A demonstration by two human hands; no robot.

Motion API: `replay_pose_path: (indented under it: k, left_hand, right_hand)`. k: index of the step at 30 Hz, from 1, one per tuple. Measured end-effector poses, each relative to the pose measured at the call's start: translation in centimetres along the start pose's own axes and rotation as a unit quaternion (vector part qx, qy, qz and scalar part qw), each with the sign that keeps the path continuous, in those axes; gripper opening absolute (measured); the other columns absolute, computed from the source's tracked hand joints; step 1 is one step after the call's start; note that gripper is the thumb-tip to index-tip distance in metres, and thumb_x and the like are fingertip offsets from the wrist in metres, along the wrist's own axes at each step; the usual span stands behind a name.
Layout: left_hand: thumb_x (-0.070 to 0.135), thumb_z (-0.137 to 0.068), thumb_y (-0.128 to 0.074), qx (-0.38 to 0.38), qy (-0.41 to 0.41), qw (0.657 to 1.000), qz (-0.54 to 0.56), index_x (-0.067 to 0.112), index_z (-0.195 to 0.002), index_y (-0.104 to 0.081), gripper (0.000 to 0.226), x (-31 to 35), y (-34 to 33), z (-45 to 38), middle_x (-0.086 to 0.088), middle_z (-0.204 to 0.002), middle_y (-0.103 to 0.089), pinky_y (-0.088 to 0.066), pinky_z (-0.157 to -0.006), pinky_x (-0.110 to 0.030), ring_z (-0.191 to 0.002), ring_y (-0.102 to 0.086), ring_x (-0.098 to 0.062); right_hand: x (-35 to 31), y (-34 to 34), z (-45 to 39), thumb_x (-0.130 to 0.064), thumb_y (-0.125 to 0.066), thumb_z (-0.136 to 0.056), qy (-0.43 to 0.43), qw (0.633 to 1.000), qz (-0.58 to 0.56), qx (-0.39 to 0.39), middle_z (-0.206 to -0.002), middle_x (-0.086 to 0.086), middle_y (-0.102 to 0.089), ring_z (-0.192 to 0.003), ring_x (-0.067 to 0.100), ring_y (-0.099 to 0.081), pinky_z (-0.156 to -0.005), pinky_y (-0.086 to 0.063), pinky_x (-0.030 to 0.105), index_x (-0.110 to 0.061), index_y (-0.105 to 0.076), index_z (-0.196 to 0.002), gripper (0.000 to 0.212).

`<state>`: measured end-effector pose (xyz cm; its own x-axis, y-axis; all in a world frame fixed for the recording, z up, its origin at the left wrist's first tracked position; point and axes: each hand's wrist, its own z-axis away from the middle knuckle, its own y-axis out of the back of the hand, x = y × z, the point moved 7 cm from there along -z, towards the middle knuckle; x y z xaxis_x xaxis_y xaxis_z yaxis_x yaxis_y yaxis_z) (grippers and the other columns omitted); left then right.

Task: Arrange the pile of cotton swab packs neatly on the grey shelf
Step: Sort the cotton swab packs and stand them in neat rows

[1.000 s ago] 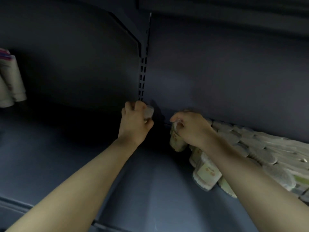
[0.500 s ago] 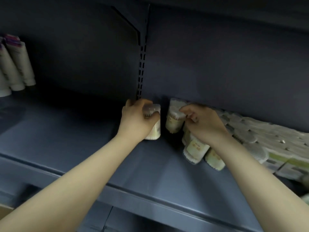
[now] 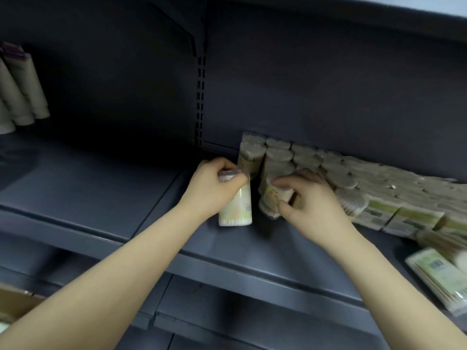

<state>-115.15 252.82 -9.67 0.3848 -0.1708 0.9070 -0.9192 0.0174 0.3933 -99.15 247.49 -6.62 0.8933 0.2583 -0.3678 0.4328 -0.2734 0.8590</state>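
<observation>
- The left hand (image 3: 212, 183) curls its fingers over the top of an upright round cotton swab pack (image 3: 236, 205) that stands on the grey shelf (image 3: 106, 198); the pack's lower end rests on the shelf surface.
- The right hand (image 3: 305, 195) pinches a second swab pack (image 3: 274, 198) between thumb and forefinger; this pack is tilted and sits just beside the left one, with a narrow gap between them.
- Right behind both hands, upright packs (image 3: 278, 157) stand in close rows against the shelf's back wall.
- Further right, the pile of cotton swab packs (image 3: 394, 195) spreads along the shelf, mostly lying in flat bundles.
- At the right front edge lies a loose pack (image 3: 439, 276), blurred.
- Far left on the shelf stand pale tubes (image 3: 22, 92).
- A cardboard box corner (image 3: 15, 304) shows at lower left, below the shelf.
</observation>
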Motion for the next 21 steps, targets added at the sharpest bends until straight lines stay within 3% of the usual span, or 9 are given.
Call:
replay_pose_path:
  k: [3,8,12,21]
  left_hand:
    - [0.044,-0.06,-0.058,-0.019,0.031,0.999,0.037,0.025,-0.08,-0.061,0.027,0.2,-0.6,1.2,-0.006,-0.103,-0.059,-0.046,-0.071,-0.025,-0.086,-0.06,-0.014]
    - [0.027,-0.079,-0.064,-0.047,0.041,0.997,0.042,0.014,-0.091,-0.063,0.017,0.6,-1.1,2.1,-0.004,-0.096,-0.059,-0.044,-0.066,-0.023,-0.083,-0.059,-0.014]
    - [0.022,-0.082,-0.062,-0.074,0.045,0.995,0.058,0.012,-0.096,-0.062,0.017,1.0,-1.5,2.6,0.003,-0.083,-0.057,-0.041,-0.061,-0.018,-0.074,-0.054,-0.007]
    - [0.02,-0.084,-0.059,-0.13,0.043,0.988,0.076,0.015,-0.097,-0.06,0.014,1.4,-2.6,3.5,0.002,-0.087,-0.057,-0.04,-0.062,-0.017,-0.077,-0.054,-0.007]
  right_hand:
    - [-0.1,-0.2,1.5,-0.02,-0.065,-0.074,0.013,1.0,-0.012,-0.024,-0.1,0.003,-0.059,-0.1,0.022,-0.052,-0.081,-0.037,0.028,-0.023,-0.064,-0.107,0.033]
    - [-0.5,-1.8,4.1,-0.024,-0.067,-0.076,0.034,0.997,0.024,-0.07,-0.105,-0.007,-0.051,-0.105,0.016,-0.047,-0.089,-0.035,0.026,-0.024,-0.052,-0.119,0.046]
    - [-0.4,-2.6,5.1,-0.031,-0.066,-0.078,0.031,0.996,0.033,-0.077,-0.102,-0.008,-0.051,-0.103,0.015,-0.047,-0.087,-0.036,0.026,-0.024,-0.055,-0.112,0.035]
    - [-0.4,-2.6,6.0,-0.031,-0.064,-0.081,0.031,0.997,0.022,-0.073,-0.087,-0.014,-0.046,-0.09,0.011,-0.045,-0.072,-0.031,0.021,-0.023,-0.062,-0.096,0.018]
